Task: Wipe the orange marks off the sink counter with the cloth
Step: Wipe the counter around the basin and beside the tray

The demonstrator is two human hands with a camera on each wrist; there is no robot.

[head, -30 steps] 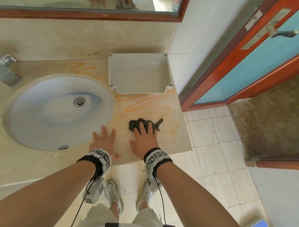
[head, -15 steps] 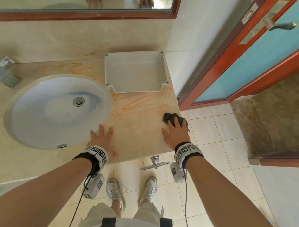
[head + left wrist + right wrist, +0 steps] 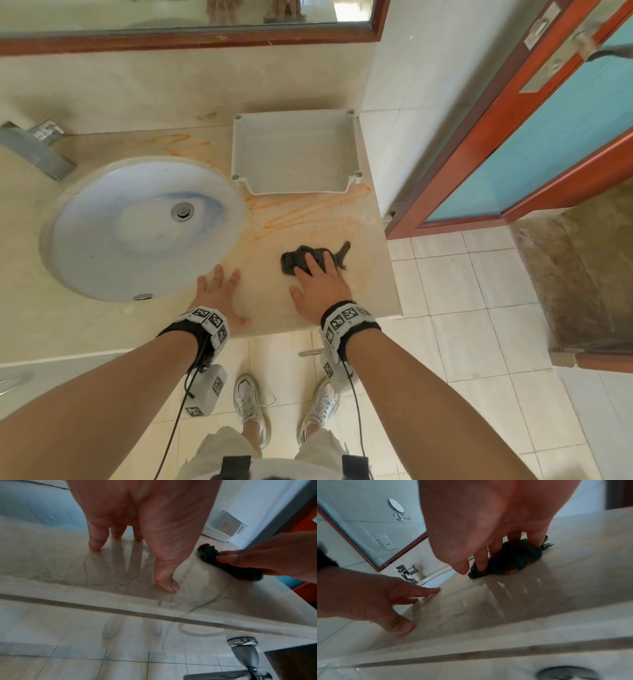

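A dark crumpled cloth lies on the beige counter, just below the orange scribbles. My right hand presses down on it with straight fingers; the right wrist view shows the cloth under the fingertips, with an orange stain on its underside. Fainter orange marks run behind the basin. My left hand lies flat on the counter beside the basin rim, fingers spread, holding nothing. In the left wrist view the left hand's fingertips touch the stone and the cloth sits to the right.
An oval white basin fills the counter's left part, with a chrome faucet at the back left. A white plastic tray stands at the back right against the wall. The counter ends at the right, with the tiled floor and an orange-framed door beyond.
My right hand slid the cloth right to the counter's edge, then back left toward the middle. The left hand has stayed flat by the basin.
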